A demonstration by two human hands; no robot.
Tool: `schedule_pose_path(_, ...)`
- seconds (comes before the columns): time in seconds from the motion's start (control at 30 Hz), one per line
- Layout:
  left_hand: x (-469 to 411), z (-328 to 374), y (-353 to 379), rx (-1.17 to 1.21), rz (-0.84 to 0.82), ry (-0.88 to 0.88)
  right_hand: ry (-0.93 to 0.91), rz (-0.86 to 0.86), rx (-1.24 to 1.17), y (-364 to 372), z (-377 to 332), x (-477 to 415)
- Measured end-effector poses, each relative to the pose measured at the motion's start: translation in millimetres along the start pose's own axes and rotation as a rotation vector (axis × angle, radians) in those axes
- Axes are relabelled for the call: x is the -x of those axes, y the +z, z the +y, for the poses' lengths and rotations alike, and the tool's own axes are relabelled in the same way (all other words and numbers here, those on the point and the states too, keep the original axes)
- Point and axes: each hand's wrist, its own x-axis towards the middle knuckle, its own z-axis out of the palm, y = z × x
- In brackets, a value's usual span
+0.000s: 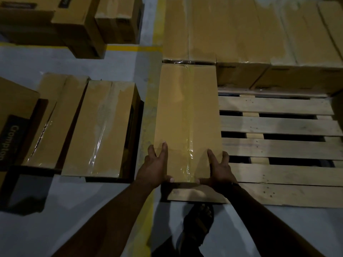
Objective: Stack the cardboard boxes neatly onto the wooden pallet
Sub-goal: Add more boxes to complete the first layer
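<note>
At the left edge of the wooden pallet point(278, 145), toward 12 o'clock from both hands: cardboard box point(187, 112), far end near the stacked row point(241, 30); left hand point(156, 164) and right hand point(220, 167) clasping its near corners, fingers point(164, 149) spread over top and sides; possibly overhanging toward 9 o'clock; likely to skew under uneven pushing, leaving a gap; risk of thumbs pinched against the slats.
</note>
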Motion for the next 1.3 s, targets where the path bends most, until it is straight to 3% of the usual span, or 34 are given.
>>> schedule_pose_path(0.47, 8.0, -7.6, -2.6, -0.027, 0.084, 0.063, -0.11, 0.099, 0.033, 6.3, 8.8, 16.9)
schedule_pose_path(0.83, -14.7, -6.8, -4.8, -0.042, -0.038, -0.007, -0.021, -0.04, 0.054, -11.8, 2.2, -9.8)
schedule_pose_path(1.3, -14.8, -2.1, -5.7, -0.04, -0.031, 0.001, -0.104, 0.058, 0.078, -8.1, 12.5, -0.3)
